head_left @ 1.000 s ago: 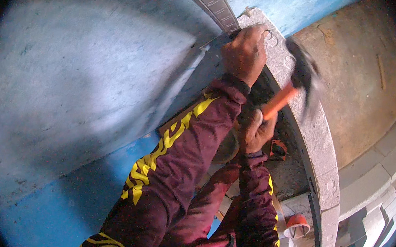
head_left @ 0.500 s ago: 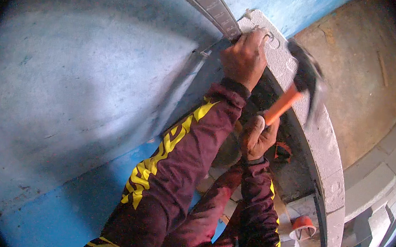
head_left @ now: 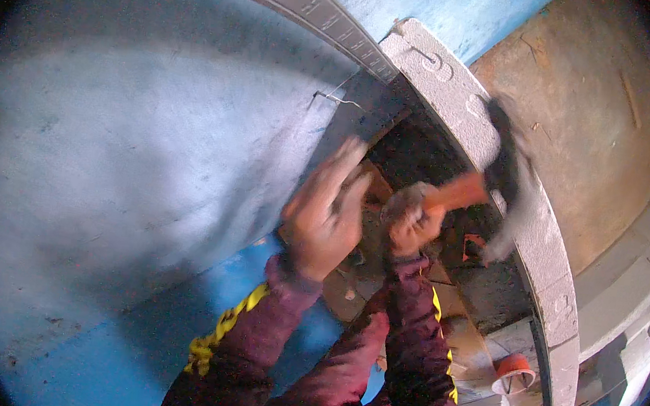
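The hammer point(head_left: 464, 191) is in the right hand point(head_left: 415, 221), whose fingers are closed round the handle at 3 o'clock, close to the centre of the view. Its handle is bright orange, running from the fist toward 2 o'clock. The head is dark, nearly black, and badly smeared; a paler grey streak runs from it toward 6 o'clock, so its exact shape cannot be made out. In the view it overlaps the pale blocks point(head_left: 544, 240); whether it touches them, I cannot tell.

The left hand point(head_left: 325, 217) is at the centre, open and blurred, its fingers spread toward 1 o'clock and nothing to be seen in its grasp. It is just beside the right hand, on that one's 9 o'clock side.

The blocks curve from 1 o'clock round to 4, light grey and rough-grained, with joints toward the lower end. At 1 o'clock a thin dark nail point(head_left: 424, 55) lies against their face beside a curved mark.

A grey metal strip point(head_left: 301, 1), ridged along its edges and patterned with short marks, sweeps from between 10 and 11 o'clock to the blocks' upper end. A thin wire point(head_left: 340, 100) shows at 12 on the blue wall point(head_left: 167, 133). An orange cup point(head_left: 513, 365) sits at 4.
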Motion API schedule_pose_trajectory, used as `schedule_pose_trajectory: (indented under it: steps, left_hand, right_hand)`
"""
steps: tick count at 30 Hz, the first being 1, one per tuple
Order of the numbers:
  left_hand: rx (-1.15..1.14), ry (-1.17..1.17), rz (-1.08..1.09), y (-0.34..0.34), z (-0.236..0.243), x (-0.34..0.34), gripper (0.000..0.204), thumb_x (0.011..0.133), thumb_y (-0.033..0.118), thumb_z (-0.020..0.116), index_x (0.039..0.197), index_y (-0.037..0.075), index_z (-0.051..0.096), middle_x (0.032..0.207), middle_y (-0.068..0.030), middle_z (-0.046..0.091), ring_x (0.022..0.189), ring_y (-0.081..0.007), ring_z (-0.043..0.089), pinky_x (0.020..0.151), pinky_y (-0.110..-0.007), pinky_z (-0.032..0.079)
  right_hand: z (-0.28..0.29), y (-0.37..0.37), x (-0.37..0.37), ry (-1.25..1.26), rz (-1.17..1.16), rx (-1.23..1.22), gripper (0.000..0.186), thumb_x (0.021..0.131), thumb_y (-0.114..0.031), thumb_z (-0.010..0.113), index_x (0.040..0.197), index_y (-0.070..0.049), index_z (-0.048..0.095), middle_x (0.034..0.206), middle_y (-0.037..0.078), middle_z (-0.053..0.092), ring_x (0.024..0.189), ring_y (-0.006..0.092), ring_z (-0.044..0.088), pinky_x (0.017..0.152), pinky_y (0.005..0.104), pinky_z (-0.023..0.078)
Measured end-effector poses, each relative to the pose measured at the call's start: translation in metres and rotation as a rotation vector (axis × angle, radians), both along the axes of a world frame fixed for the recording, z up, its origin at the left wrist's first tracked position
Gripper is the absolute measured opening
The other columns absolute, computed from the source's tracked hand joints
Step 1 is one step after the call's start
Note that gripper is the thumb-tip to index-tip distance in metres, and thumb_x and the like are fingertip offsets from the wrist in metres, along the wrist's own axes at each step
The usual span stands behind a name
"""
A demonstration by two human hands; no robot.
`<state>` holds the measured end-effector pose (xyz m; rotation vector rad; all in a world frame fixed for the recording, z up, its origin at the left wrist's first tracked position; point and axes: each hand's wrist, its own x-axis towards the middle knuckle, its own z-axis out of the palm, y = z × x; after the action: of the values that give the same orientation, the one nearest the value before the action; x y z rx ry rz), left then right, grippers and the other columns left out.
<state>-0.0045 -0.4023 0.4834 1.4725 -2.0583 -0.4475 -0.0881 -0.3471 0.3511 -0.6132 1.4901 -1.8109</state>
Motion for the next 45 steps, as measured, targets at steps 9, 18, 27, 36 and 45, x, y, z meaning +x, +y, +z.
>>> schedule_pose_trajectory:
  steps: [9, 18, 27, 36, 45]
  left_hand:
    - [0.885, -0.108, -0.037, 0.201, 0.028, 0.041, 0.049, 0.09, 0.02, 0.068, 0.135, 0.007, 0.058, 0.13, -0.0168, 0.059, 0.116, -0.0376, 0.057, 0.097, -0.041, 0.048]
    - [1.146, -0.607, -0.401, 0.326, -0.054, 0.059, 0.07, 0.08, 0.036, 0.07, 0.138, 0.002, 0.051, 0.156, -0.0153, 0.034, 0.143, -0.0435, 0.031, 0.113, -0.057, 0.032]
    - [1.084, -0.605, -0.28, 0.381, -0.099, 0.07, 0.057, 0.084, 0.035, 0.069, 0.131, 0.004, 0.057, 0.155, -0.0157, 0.036, 0.141, -0.046, 0.031, 0.113, -0.06, 0.03]
    - [0.968, -0.607, -0.343, 0.377, -0.102, 0.067, 0.057, 0.08, 0.03, 0.072, 0.13, 0.007, 0.055, 0.152, -0.0158, 0.038, 0.138, -0.0467, 0.033, 0.112, -0.06, 0.032]
    - [0.875, -0.434, -0.224, 0.405, -0.119, 0.059, 0.072, 0.084, 0.025, 0.07, 0.149, 0.016, 0.041, 0.153, -0.0173, 0.035, 0.14, -0.0497, 0.029, 0.114, -0.06, 0.029]
  right_hand:
    - [-0.009, -0.019, 0.016, -0.35, -0.071, -0.359, 0.024, 0.101, -0.029, 0.057, 0.102, -0.006, 0.051, 0.075, 0.006, 0.055, 0.058, 0.0148, 0.055, 0.049, 0.0315, 0.05]
    - [-0.006, -0.025, 0.017, -0.198, -0.102, -0.185, 0.018, 0.101, -0.023, 0.057, 0.094, -0.006, 0.055, 0.066, 0.0, 0.052, 0.055, 0.012, 0.054, 0.05, 0.0283, 0.047]
    - [-0.02, -0.035, 0.016, -0.089, -0.13, -0.08, 0.022, 0.104, -0.023, 0.053, 0.091, -0.006, 0.053, 0.064, -0.004, 0.047, 0.053, 0.0043, 0.045, 0.047, 0.0224, 0.036]
    - [-0.008, -0.038, -0.004, -0.11, 0.147, -0.033, 0.02, 0.099, -0.018, 0.056, 0.084, -0.006, 0.053, 0.063, 0.003, 0.051, 0.051, 0.0142, 0.05, 0.045, 0.0294, 0.04]
    - [0.003, -0.022, -0.032, 0.24, 0.136, 0.25, 0.021, 0.102, -0.026, 0.058, 0.099, -0.005, 0.058, 0.063, 0.009, 0.058, 0.053, 0.0253, 0.055, 0.053, 0.0339, 0.046]
